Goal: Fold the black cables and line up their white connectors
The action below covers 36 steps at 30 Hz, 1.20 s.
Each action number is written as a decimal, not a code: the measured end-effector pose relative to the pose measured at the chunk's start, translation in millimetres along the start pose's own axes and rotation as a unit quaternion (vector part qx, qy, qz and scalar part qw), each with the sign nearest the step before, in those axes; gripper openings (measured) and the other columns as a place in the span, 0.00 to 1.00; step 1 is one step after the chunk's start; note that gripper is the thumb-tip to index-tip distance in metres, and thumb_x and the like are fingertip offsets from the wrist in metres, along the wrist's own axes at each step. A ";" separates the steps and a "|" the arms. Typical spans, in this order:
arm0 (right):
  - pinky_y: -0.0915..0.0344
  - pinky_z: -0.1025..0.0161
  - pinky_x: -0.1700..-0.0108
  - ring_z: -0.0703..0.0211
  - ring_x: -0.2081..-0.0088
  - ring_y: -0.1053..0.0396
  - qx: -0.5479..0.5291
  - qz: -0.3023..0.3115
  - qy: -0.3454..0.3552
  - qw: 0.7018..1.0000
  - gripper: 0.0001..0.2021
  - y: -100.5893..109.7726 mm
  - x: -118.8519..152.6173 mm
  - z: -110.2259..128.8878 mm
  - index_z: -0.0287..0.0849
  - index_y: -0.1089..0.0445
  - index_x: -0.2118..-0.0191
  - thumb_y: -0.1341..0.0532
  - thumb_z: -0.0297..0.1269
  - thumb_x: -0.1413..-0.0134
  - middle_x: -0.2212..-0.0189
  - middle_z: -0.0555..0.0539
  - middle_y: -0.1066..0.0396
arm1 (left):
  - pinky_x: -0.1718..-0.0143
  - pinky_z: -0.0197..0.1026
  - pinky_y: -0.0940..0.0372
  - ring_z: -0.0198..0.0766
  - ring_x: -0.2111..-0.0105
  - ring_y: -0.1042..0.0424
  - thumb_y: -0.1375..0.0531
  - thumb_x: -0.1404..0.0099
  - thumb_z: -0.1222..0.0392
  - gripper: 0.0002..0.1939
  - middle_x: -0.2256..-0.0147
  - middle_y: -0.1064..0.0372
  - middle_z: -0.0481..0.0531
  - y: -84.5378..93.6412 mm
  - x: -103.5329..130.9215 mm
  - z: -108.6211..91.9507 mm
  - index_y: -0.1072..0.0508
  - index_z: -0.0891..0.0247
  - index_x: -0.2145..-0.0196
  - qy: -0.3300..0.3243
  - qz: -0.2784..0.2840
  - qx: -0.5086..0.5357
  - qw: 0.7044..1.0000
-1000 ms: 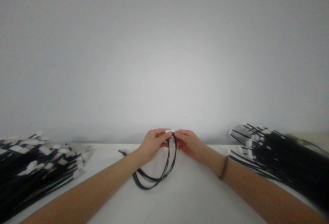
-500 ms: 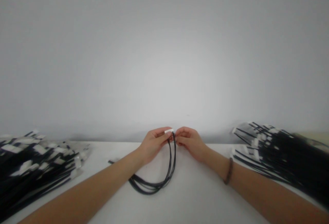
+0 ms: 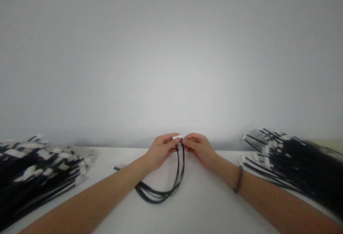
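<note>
Two bare hands close together at the centre, over a white table [image 3: 211, 201], near its far edge; left hand [image 3: 160, 150] closed narrow, thumb and fingers pinching a small white connector [image 3: 177, 137], which sits between the two hands, raised toward the wall side; right hand [image 3: 198, 150] just beside it, fingers curled in, thumb and fingertips drawn close at the connector's right end, where the dark strands meet it – cannot tell whether they grip a strand or only touch there

Black cable [image 3: 160, 193], several thin strands, leaves the connector and drops in a curve below the hands; it bends round to the left and passes behind the left forearm [image 3: 107, 187] as seen from above; a short dark end [image 3: 116, 168] shows on the forearm's far side, with something pale by it, too blurred to make out

Dark band [image 3: 238, 179] round the right forearm, near the wrist; left pile [image 3: 34, 176] of black cables with white ends, ends pointing mostly toward the middle, some clear wrapping about them; right pile [image 3: 297, 166] much alike – white ends toward the centre, dark lengths running off to the lower right; pale yellowish thing [image 3: 325, 143] behind the right pile, indistinct; plain grey-white wall [image 3: 171, 55] beyond the table, brightest near the middle
</note>
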State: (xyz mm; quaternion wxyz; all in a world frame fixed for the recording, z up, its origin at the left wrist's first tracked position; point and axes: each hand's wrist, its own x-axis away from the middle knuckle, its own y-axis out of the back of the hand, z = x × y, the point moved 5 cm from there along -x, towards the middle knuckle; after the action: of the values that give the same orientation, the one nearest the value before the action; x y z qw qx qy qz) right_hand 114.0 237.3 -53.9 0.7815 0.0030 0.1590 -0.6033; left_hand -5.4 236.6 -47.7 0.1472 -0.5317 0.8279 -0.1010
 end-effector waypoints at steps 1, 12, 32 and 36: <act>0.47 0.69 0.77 0.69 0.80 0.42 0.015 -0.011 0.004 1.000 0.08 0.0 0.4 1.2 0.37 0.34 0.75 0.39 0.36 0.64 0.82 0.51 0.36 | 0.63 0.41 0.42 0.35 0.69 0.35 0.40 0.51 0.62 0.14 0.70 0.32 0.54 0.7 -0.3 0.4 0.30 0.68 0.65 0.000 -0.003 -0.002 1.000; 0.44 0.68 0.77 0.66 0.78 0.40 0.189 -0.064 0.087 0.976 0.07 0.1 2.6 11.2 0.38 0.34 0.76 0.42 0.37 0.59 0.80 0.49 0.35 | 0.65 0.38 0.41 0.32 0.72 0.37 0.40 0.51 0.63 0.11 0.74 0.34 0.53 4.3 -1.2 1.3 0.29 0.70 0.68 -0.011 -0.007 -0.010 1.000; 0.45 0.68 0.77 0.67 0.79 0.41 0.107 -0.068 0.034 0.991 0.10 2.9 2.2 6.2 0.37 0.31 0.74 0.39 0.38 0.65 0.81 0.49 0.34 | 0.66 0.37 0.41 0.32 0.73 0.37 0.40 0.51 0.61 0.11 0.75 0.35 0.53 5.8 -3.8 0.7 0.29 0.70 0.69 -0.025 -0.015 -0.018 0.999; 0.48 0.69 0.79 0.70 0.81 0.45 0.073 -0.060 -0.006 0.996 0.12 4.1 0.7 1.2 0.36 0.31 0.74 0.38 0.40 0.65 0.82 0.50 0.36 | 0.66 0.37 0.41 0.32 0.73 0.37 0.40 0.51 0.61 0.10 0.75 0.34 0.53 5.0 -3.2 -0.2 0.29 0.70 0.70 -0.027 -0.018 -0.016 0.999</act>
State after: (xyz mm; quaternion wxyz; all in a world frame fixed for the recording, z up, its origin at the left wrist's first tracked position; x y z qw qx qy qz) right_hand 118.4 237.5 -53.7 0.7426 0.0469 0.1101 -0.6589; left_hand -8.4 241.6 -48.7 0.1595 -0.5513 0.8154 -0.0761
